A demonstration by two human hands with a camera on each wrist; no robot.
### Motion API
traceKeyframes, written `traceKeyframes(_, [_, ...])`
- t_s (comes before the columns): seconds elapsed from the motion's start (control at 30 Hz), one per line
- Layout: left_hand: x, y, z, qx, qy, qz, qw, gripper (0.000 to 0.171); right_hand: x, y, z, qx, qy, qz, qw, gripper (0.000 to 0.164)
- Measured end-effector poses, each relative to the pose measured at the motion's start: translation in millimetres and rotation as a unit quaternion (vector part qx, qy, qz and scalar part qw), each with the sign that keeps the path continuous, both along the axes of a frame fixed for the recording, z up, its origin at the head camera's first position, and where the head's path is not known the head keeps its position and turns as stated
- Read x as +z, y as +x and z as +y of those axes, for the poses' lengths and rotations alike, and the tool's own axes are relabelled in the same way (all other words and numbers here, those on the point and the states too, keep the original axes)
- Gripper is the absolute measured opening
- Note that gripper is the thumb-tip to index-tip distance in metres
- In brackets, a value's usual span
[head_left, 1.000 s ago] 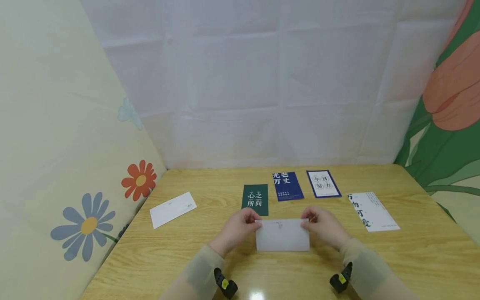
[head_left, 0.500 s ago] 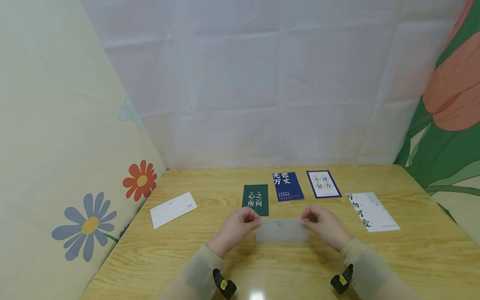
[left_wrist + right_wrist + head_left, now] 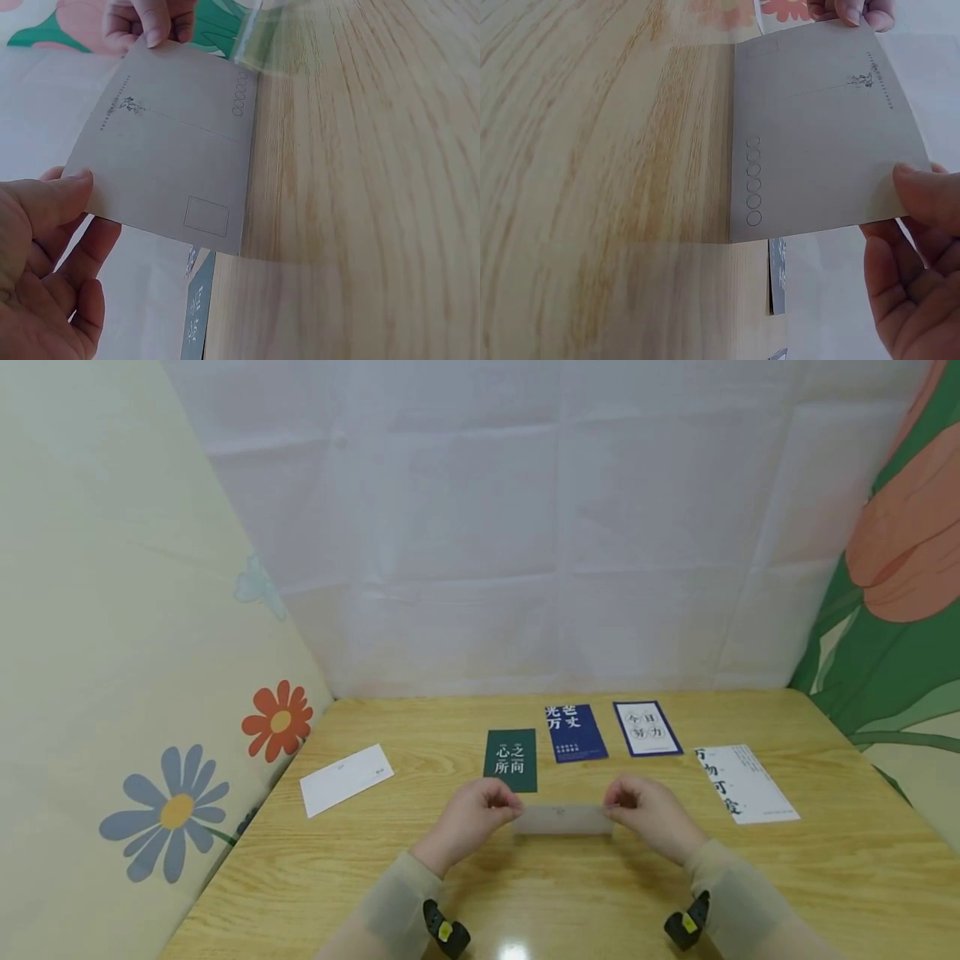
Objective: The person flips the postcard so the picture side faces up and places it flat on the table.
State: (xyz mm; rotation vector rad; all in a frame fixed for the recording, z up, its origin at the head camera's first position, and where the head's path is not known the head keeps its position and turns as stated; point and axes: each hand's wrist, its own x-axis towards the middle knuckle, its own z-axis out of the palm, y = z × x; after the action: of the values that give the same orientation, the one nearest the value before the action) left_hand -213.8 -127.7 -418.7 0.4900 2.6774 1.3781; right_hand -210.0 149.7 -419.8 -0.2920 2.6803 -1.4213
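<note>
A white postcard [image 3: 564, 821] is held by both hands near the middle of the table, tilted so that the head view sees it as a narrow strip. My left hand [image 3: 474, 817] pinches its left end between thumb and fingers, and my right hand [image 3: 651, 815] pinches the right end. The left wrist view shows the postcard's [image 3: 169, 142] printed side, with a stamp box, a row of postcode circles and a small dark picture. Its long lower edge lies at or just above the wood; I cannot tell whether it touches. The postcard's other side is hidden.
Beyond the hands lie a green card [image 3: 512, 760], a dark blue card [image 3: 576, 732] and a blue-bordered white card [image 3: 647, 728]. A white card with black lettering [image 3: 750, 783] is at right, a blank-looking white card [image 3: 347, 779] at left. Cloth walls [image 3: 465, 527] enclose the wooden table [image 3: 360, 860].
The postcard has tilted: its visible face has shrunk from a tall rectangle to a thin strip in the head view. Both hands keep hold of its ends and have barely moved.
</note>
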Motion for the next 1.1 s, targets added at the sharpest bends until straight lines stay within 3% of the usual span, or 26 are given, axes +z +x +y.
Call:
traceKeyframes(0.2, [0.7, 0.7, -1, -0.008, -0.010, -0.002, 0.9999, 0.007, -1.8, 0.6, 3, 0.018, 0.003, 0.004, 1.000, 0.014])
traceKeyframes(0.53, [-4.5, -0.9, -7, -0.042, -0.040, -0.006, 0.9983, 0.002, -6.8, 2.2, 12, 0.113, -0.019, 0.026, 0.993, 0.012])
traceKeyframes(0.77, [-6.9, 0.4, -9, -0.075, -0.065, 0.007, 0.9951, 0.012, -9.5, 3.3, 14, 0.153, -0.022, 0.002, 0.988, 0.009])
traceKeyframes(1.1, [-9.1, 1.0, -11, -0.113, -0.097, 0.012, 0.9888, 0.008, -8.0, 7.5, 17, 0.186, 0.032, -0.031, 0.982, 0.008])
